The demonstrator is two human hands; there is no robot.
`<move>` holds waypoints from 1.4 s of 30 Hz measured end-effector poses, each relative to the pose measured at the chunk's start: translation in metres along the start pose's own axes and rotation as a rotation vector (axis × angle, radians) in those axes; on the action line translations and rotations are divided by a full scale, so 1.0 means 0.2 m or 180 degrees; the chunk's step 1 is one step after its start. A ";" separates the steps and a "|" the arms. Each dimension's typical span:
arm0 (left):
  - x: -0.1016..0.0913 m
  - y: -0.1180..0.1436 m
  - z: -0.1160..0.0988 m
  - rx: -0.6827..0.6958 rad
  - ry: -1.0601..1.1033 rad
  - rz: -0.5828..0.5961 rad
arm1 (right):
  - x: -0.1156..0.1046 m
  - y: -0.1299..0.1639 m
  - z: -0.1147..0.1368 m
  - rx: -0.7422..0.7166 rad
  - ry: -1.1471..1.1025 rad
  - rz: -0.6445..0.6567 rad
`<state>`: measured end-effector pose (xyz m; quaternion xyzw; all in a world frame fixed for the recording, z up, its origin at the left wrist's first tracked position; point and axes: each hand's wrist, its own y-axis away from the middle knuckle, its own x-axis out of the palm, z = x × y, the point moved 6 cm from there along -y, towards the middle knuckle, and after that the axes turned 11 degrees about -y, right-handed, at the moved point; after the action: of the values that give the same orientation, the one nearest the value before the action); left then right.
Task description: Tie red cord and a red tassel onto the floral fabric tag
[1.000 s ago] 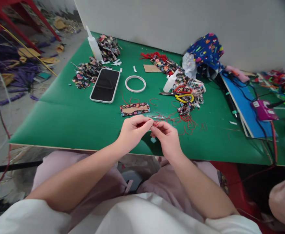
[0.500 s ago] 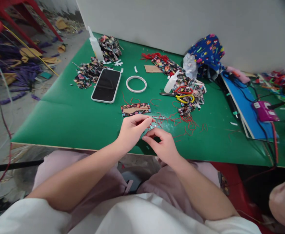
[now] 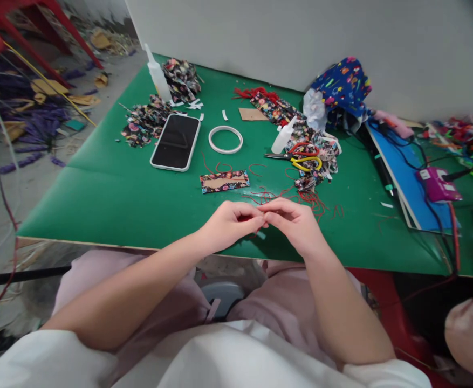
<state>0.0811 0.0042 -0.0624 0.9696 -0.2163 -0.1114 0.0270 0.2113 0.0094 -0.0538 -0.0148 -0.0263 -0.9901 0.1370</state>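
a green tabletop (image 3: pixel 110 199) fills the middle of the frame. in its upper middle lie a phone (image 3: pixel 175 141) face up, a white tape ring (image 3: pixel 225 139) just to its right, and below the ring a small floral fabric card (image 3: pixel 224 181). floral fabric scraps (image 3: pixel 145 119) are heaped at the upper left beside a glue bottle (image 3: pixel 156 75); a second glue bottle (image 3: pixel 281 137) lies right of the ring, with scissors (image 3: pixel 301 159) with yellow and red handles just beside it on more scraps. a blue patterned cloth (image 3: pixel 343 81) sits against the wall at upper right. loose red threads (image 3: pixel 301 198) are scattered across the tabletop just beyond the hands; nothing lies between the hands and the card.

the left hand (image 3: pixel 230 226) and right hand (image 3: pixel 296 223) meet at lower centre, above the near edge of the tabletop, fingers curled and pressed tip to tip. a bit of red thread (image 3: pixel 246 218) shows between the left fingers, pinched there; how the right fingers hold it cannot be told.

half a second ago the right hand sat lower and apart from the left, fingers more spread; now it has risen and closed against the left fingertips. the things on the tabletop lie as before.
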 end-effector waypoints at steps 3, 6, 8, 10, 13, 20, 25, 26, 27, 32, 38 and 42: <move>0.02 0.00 0.01 -0.0086 0.0120 0.0227 | 0.01 0.00 -0.02 0.0040 -0.0363 -0.0010; 0.02 0.00 0.01 -0.0083 0.0171 0.0246 | 0.00 -0.01 -0.02 0.0021 -0.0487 -0.0218; 0.01 0.00 0.01 -0.0060 0.0208 0.0212 | -0.01 -0.01 -0.01 0.0054 -0.0429 -0.0239; 0.00 0.00 0.01 -0.0061 0.0243 0.0177 | 0.00 -0.01 0.00 0.0103 -0.0373 -0.0117; 0.00 0.00 0.00 -0.0111 0.0273 0.0158 | -0.01 -0.01 0.00 0.0119 -0.0329 0.0025; 0.04 0.00 0.00 -0.0130 0.0220 0.0407 | -0.04 -0.02 -0.02 0.0080 -0.0055 -0.0337; 0.05 0.00 0.00 -0.0115 0.0323 0.0529 | -0.04 -0.02 -0.03 0.0003 0.0071 -0.0415; 0.06 0.00 0.00 -0.0140 0.0332 0.0534 | -0.03 -0.03 -0.03 -0.0012 0.0098 -0.0414; 0.06 0.00 0.01 -0.0174 0.0343 0.0538 | -0.03 -0.03 -0.03 -0.0025 0.0123 -0.0416; 0.07 0.01 0.03 -0.0372 0.0486 0.0513 | -0.01 -0.02 -0.02 -0.0041 0.0048 -0.0410; -0.03 -0.01 0.08 -0.0478 0.0978 -0.0562 | 0.01 -0.01 -0.09 0.0282 -0.0328 -0.0312; -0.05 -0.01 0.10 -0.0455 0.1174 -0.0784 | 0.09 0.00 -0.13 0.0404 -0.0105 -0.0037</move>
<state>0.0690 0.0106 -0.0800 0.9882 -0.0793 0.0502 0.1209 0.1926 0.0032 -0.0784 -0.0223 -0.0914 -0.9868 0.1315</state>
